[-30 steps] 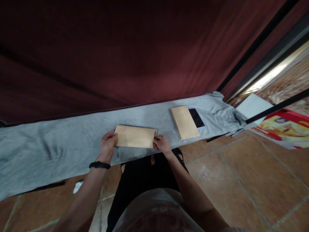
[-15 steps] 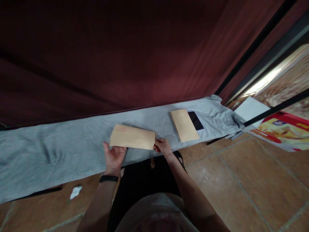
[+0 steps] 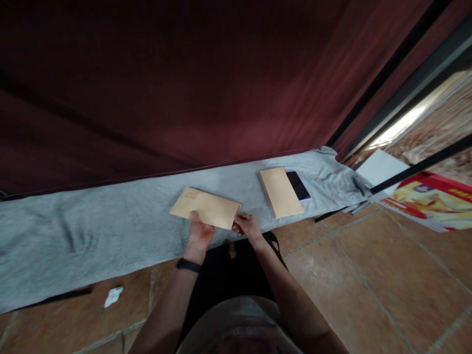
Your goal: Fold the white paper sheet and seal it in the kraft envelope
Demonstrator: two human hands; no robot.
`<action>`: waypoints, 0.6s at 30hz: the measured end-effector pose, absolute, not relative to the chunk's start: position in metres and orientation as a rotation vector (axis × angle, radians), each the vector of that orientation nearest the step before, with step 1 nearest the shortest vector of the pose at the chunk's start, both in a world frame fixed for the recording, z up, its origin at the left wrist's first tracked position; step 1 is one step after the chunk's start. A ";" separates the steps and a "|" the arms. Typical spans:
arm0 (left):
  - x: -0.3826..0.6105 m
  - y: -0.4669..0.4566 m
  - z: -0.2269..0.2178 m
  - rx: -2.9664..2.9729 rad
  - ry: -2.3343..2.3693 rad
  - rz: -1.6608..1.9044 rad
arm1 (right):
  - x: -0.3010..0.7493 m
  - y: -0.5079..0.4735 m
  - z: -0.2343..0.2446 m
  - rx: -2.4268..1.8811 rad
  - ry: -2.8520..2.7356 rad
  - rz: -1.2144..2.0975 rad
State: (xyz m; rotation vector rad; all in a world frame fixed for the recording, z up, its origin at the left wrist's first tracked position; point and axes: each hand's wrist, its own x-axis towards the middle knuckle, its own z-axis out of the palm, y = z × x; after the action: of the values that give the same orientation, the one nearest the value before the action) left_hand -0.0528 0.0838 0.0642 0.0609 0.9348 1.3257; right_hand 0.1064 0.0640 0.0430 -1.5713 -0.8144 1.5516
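A tan envelope [image 3: 206, 208] is held just above a long grey cloth [image 3: 92, 231] spread on the floor. My left hand [image 3: 199, 235] grips the envelope's near edge, thumb on top and fingers under it. My right hand [image 3: 248, 226] pinches the envelope's right end. A black band sits on my left wrist.
A stack of tan envelopes [image 3: 280, 192] lies on the cloth to the right, next to a dark phone [image 3: 298, 186]. A dark red curtain [image 3: 184, 83] hangs behind. White sheets [image 3: 381, 167] and a red-yellow print [image 3: 431, 201] lie far right. A crumpled paper scrap [image 3: 112, 296] is on the tiles.
My left hand let go of the envelope's left end, dropped back open, then moved right and gripped the near edge. The envelope has tilted slightly. My right hand kept its hold.
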 end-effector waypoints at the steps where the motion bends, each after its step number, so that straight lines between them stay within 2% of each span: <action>1: -0.054 0.083 0.064 0.058 0.940 1.316 | 0.106 0.063 0.044 -1.572 -0.804 1.559; 18: -0.053 0.084 0.063 0.003 1.017 1.214 | 0.104 0.064 0.057 -1.596 -0.733 1.633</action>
State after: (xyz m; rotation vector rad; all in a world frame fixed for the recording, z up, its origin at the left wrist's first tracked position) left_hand -0.0529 0.0838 0.0632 0.0035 1.0169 1.2144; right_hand 0.1037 0.0640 0.0571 -1.5963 -0.7331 1.6335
